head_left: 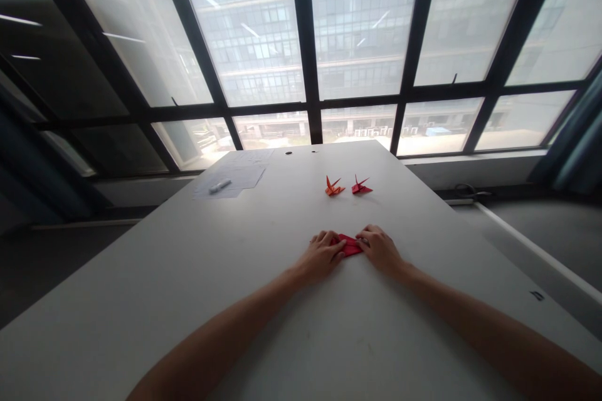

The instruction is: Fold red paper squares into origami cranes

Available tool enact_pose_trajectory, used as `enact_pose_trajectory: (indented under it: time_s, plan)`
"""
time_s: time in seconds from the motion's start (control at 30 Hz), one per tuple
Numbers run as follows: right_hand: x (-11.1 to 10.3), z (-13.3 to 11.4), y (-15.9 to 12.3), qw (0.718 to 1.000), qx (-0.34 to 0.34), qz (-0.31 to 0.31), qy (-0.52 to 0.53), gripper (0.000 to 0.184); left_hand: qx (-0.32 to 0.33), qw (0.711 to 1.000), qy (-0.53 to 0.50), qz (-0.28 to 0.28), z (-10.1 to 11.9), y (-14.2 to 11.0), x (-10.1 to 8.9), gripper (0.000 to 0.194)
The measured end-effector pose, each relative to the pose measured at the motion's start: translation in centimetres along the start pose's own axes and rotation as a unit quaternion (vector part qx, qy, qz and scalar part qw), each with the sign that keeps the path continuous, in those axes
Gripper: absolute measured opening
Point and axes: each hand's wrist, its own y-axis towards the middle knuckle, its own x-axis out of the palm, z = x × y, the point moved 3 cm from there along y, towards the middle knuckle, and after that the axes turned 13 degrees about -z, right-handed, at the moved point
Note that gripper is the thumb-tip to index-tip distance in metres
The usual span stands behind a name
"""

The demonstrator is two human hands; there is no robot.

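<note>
A small folded piece of red origami paper [348, 247] lies on the white table between my two hands. My left hand [322, 253] has its fingers closed on the paper's left end, with the thumb pressed on top. From the other side, my right hand [380, 247] grips the right end with bent fingers. Both hands hide the ends of the paper. Beyond them stand two finished paper cranes, an orange crane [333, 187] on the left and a red crane [361, 186] on the right.
White paper sheets [249, 178] lie at the table's far left, with a whitish, pen-like object [220, 186] on them. The white table [188, 288] reaches toward a large window wall. A small dark mark [537, 295] is near the right edge.
</note>
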Motion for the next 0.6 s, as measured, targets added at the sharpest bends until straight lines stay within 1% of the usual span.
enact_pose_trajectory:
  time_s: [0.1,0.23,0.47,0.6]
  plan:
    - [0.0,-0.4,0.0,1.000,0.008,-0.017,-0.013,0.019,-0.007,1.000,-0.007,0.009,-0.2,0.1,-0.1,0.033]
    - [0.1,-0.7,0.1,0.999,0.015,-0.032,-0.021,0.020,-0.012,0.999,-0.043,0.027,-0.6,0.4,0.0,0.032]
    - [0.3,-0.8,0.1,0.999,0.017,-0.033,-0.018,0.016,-0.019,0.994,-0.099,0.034,-1.1,0.5,0.5,0.028]
    - [0.2,-1.0,0.1,0.999,0.015,-0.031,-0.017,0.014,-0.008,0.992,-0.117,0.044,-1.2,0.5,0.4,0.027]
